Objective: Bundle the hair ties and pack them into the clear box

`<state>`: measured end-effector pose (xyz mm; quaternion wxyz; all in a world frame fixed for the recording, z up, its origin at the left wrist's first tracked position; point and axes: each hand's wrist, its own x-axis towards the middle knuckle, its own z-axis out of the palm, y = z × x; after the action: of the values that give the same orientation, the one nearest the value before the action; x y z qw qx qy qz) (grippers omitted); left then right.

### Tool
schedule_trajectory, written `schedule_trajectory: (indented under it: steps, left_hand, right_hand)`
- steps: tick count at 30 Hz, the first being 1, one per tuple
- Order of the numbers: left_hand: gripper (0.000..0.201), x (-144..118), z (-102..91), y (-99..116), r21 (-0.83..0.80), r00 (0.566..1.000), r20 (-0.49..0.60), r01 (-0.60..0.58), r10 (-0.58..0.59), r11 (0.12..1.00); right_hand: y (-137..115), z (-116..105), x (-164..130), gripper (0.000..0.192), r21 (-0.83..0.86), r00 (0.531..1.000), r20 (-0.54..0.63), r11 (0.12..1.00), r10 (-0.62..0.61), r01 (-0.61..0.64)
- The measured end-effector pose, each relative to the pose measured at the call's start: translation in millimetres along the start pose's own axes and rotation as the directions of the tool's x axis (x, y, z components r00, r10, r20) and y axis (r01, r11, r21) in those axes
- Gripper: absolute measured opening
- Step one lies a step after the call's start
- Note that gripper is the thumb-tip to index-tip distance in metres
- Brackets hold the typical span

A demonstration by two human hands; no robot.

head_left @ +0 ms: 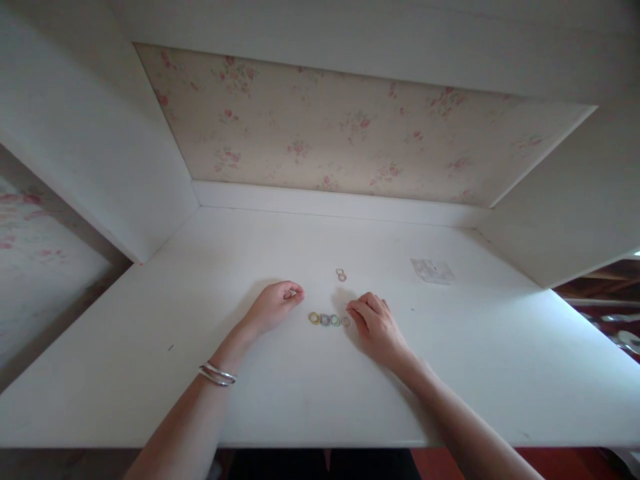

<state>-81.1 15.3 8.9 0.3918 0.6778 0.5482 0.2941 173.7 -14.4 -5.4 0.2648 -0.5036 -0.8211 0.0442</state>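
Clock positions are read from the row as centre, 12 being the far side of the desk.

Small rings, four, in a row on a white desk (280,413); from 9 to 3 o'clock — yellow ring (309,319), greyish-lavender ring (322,321), pale green ring (332,323), pale pinkish ring (343,324); set close together, exact contact too small to tell.

Pinkish ring pair (342,279), at 12 o'clock, well beyond the row; one ring against or overlapping the other.

Left hand (275,305), at about 10 o'clock, near the yellow ring but apart from it; fingers curled, thumb drawn towards the index finger; whether anything is gripped, cannot tell.

Right hand (379,330), at 3 o'clock; thumb and fingertips drawn together just beside the pale pinkish ring; contact or grip, cannot tell.

Clear plastic bag (433,271), crumpled, lying flat at 2 o'clock, well apart from the rings.

Silvery bangles (219,381), on the left wrist, at 8 o'clock.

Floral wallpaper (325,133) — pink roses on cream — behind the desk, at 12 o'clock.
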Motion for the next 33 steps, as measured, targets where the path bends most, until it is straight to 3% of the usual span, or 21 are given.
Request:
schedule_trajectory:
  steps: [6, 18, 21, 23, 26, 29, 33]
  left_hand:
    - [0.035, -2, -0.3, 1, -0.006, 1.000, -0.019, 0.002, -0.002, 1.000]
    - [0.035, -1, -0.5, 0, -0.033, 1.000, -0.009, 0.015, -0.015, 0.999]
    - [0.037, 0, -0.2, -2, -0.032, 1.000, -0.008, 0.015, -0.016, 0.999]
    - [0.037, 0, -0.4, -3, -0.035, 1.000, -0.007, 0.018, -0.019, 0.999]
    - [0.038, -1, -0.2, -2, -0.030, 0.999, -0.006, 0.041, -0.041, 0.999]
    - [0.040, -2, 2.7, 3, -0.022, 0.995, -0.049, 0.083, -0.084, 0.996]
    - [0.036, 11, 13.5, 18, 0.004, 0.998, -0.019, 0.064, -0.064, 0.998]
  right_hand:
    - [0, 0, -19, 0.023, 0.000, 0.993, 0.059, 0.995, -0.098, 0.098]
    - [0, -2, -21, 0.023, 0.016, 0.989, 0.109, 0.995, -0.095, 0.094]
    - [1, -2, -22, 0.023, 0.051, 0.992, 0.073, 0.994, -0.099, 0.096]
    - [3, -2, -21, 0.023, 0.097, 0.999, 0.002, 0.994, -0.050, 0.050]
    - [9, -3, -18, 0.022, 0.211, 0.980, -0.158, 0.974, 0.121, -0.086]
    - [19, -2, -11, 0.023, 0.323, 0.909, -0.261, 0.917, 0.324, -0.234]
    - [33, -1, -3, 0.031, 0.443, 0.793, -0.241, 0.790, 0.560, -0.424]
